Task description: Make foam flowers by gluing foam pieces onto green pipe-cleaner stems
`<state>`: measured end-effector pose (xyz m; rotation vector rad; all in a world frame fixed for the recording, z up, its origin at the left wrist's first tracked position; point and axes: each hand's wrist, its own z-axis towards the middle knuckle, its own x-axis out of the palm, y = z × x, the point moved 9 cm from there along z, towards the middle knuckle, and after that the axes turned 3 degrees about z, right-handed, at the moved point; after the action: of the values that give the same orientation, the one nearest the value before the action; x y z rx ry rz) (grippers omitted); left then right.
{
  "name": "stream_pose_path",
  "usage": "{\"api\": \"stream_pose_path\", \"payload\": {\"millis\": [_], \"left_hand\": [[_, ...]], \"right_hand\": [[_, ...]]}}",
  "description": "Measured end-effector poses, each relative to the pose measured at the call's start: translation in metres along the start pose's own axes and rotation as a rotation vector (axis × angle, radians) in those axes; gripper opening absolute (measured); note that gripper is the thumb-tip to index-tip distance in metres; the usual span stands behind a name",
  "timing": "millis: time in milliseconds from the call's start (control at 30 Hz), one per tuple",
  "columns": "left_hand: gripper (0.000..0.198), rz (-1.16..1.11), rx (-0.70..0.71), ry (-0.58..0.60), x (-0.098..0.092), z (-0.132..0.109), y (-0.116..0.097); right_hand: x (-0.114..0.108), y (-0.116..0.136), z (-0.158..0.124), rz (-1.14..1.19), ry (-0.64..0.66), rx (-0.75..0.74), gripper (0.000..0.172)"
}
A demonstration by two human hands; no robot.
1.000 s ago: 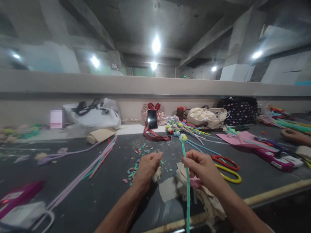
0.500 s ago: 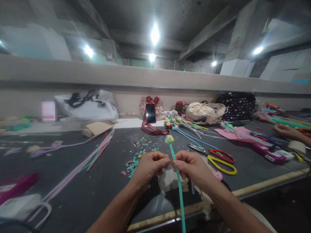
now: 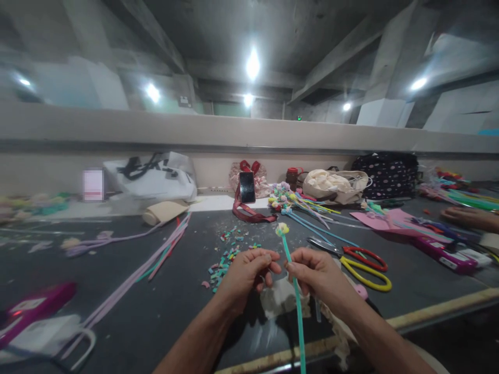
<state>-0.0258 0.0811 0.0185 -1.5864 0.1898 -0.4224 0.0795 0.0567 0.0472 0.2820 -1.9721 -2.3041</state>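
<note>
My right hand point(image 3: 316, 271) pinches the teal, pipe-cleaner-like stem point(image 3: 299, 317) of a flower between thumb and fingers, a little below its head. The small pale yellow and white flower head point(image 3: 282, 229) points up and away from me, while the stem's lower end runs past the table edge and out of the picture. Just left of the stem is my left hand point(image 3: 251, 272), apart from it, with loosely curled, partly separated fingers and nothing visible in them. Several cut teal, pink and yellow bits point(image 3: 222, 267) lie beside that hand.
Scissors point(image 3: 356, 259) with red and yellow handles lie right of my hands. Behind are a bunch of finished flowers point(image 3: 286, 197) and a phone point(image 3: 247, 187). Lilac stems point(image 3: 128, 275) and a magenta device point(image 3: 41, 311) lie left. Another person's hand point(image 3: 463, 217) is at far right.
My left hand has drawn back left from the stem and its fingers have loosened. My right hand still pinches the stem. The whole view has shifted slightly.
</note>
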Motion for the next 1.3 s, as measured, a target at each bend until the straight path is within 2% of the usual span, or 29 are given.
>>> {"api": "stream_pose_path", "payload": {"millis": [133, 400, 533, 767, 900, 1067, 1300], "left_hand": [[0.022, 0.000, 0.000, 0.008, 0.000, -0.001, 0.000], [0.009, 0.006, -0.007, -0.086, -0.009, -0.003, -0.004], [0.008, -0.021, -0.019, -0.069, -0.007, -0.004, -0.003], [0.025, -0.031, -0.036, -0.056, -0.007, -0.004, -0.004], [0.012, -0.048, -0.028, -0.086, -0.010, -0.003, -0.004], [0.017, 0.016, -0.037, -0.087, -0.011, -0.003, -0.003], [0.016, 0.092, -0.051, -0.176, -0.016, -0.006, -0.007]], "right_hand": [[0.000, 0.001, 0.000, -0.012, 0.004, -0.004, 0.015], [-0.009, -0.001, -0.001, -0.005, -0.034, 0.026, 0.013], [-0.009, -0.001, -0.001, -0.005, -0.033, 0.027, 0.013], [-0.008, -0.002, 0.000, 0.011, -0.019, 0.028, 0.015], [-0.008, -0.003, 0.001, 0.006, -0.030, 0.016, 0.015], [-0.002, -0.001, 0.001, 0.003, -0.017, -0.003, 0.015], [0.012, -0.008, -0.001, -0.015, 0.028, 0.058, 0.017]]}}
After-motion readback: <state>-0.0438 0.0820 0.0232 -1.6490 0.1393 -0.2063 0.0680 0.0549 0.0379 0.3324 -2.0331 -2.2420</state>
